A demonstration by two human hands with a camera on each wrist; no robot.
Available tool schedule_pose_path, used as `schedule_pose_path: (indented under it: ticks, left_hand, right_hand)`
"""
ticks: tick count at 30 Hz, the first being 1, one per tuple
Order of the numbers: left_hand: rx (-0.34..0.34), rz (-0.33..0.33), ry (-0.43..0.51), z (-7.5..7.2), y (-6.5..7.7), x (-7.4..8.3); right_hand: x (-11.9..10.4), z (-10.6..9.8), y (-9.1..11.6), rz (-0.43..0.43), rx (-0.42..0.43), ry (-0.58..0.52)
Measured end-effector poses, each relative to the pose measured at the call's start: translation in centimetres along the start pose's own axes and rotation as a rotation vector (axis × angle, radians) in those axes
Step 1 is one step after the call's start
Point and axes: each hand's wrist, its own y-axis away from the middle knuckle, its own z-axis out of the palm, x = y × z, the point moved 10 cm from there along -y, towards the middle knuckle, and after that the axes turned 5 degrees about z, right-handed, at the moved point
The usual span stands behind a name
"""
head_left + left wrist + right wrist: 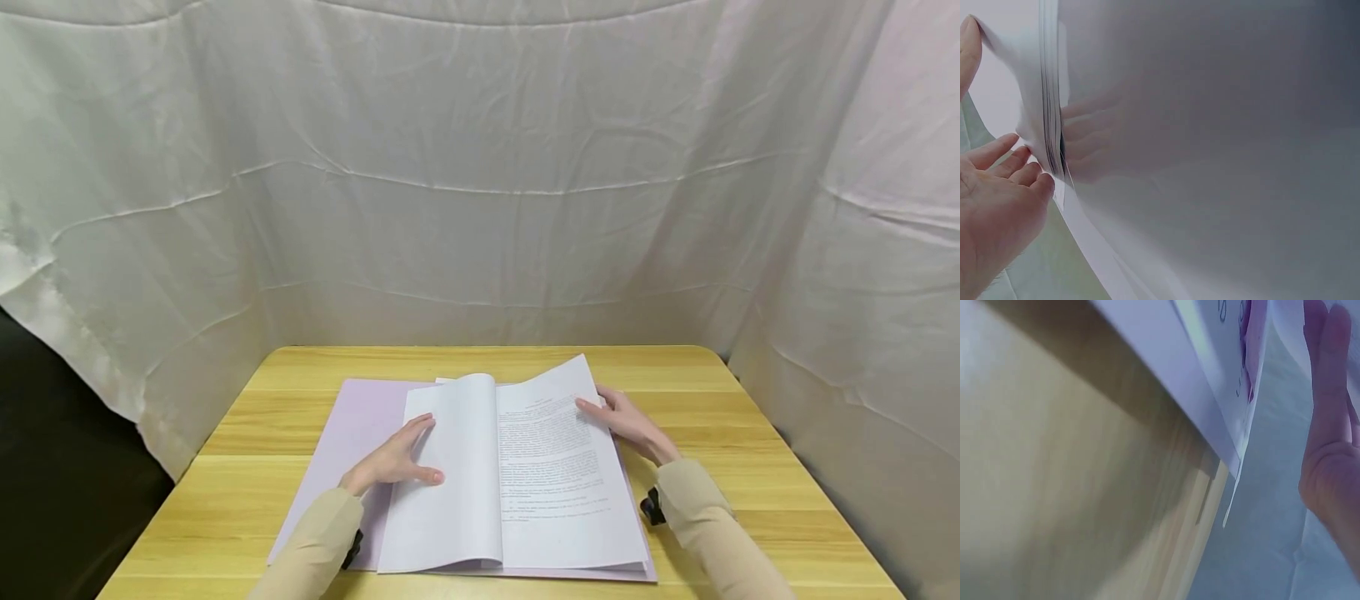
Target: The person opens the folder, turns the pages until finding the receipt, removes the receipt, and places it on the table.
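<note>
An open stapled-looking document (450,483) of white sheets lies on a lilac folder (322,492). Its left side shows blank paper curving at the fold, its right side a printed page (551,467). My left hand (393,458) rests on the blank side, thumb and fingers spread. The left wrist view shows that hand's fingers (1013,165) touching the edges of the sheets (1050,94). My right hand (630,422) holds the printed page by its upper right edge, thumb in front and the other fingers behind. The right wrist view shows part of the right hand (1332,437) beside the paper.
A light wooden table (750,500) carries the folder. Pale grey cloth (480,233) hangs behind and at both sides. A dark area (60,467) shows at the lower left. Printed marks on a sheet (1229,362) under the raised page appear in the right wrist view.
</note>
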Motion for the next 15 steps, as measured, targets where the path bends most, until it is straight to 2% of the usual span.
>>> schedule_pose_path:
  ticks: [6, 15]
  left_hand:
    - [0.017, 0.005, 0.022, 0.0, 0.0, 0.2]
    - [0.03, -0.002, 0.111, 0.2, -0.1, 1.0]
  right_hand:
    - [-0.1, 1.1, 0.7, -0.008, -0.071, -0.071]
    - [-1.3, 2.5, 1.7, -0.051, -0.159, -0.151]
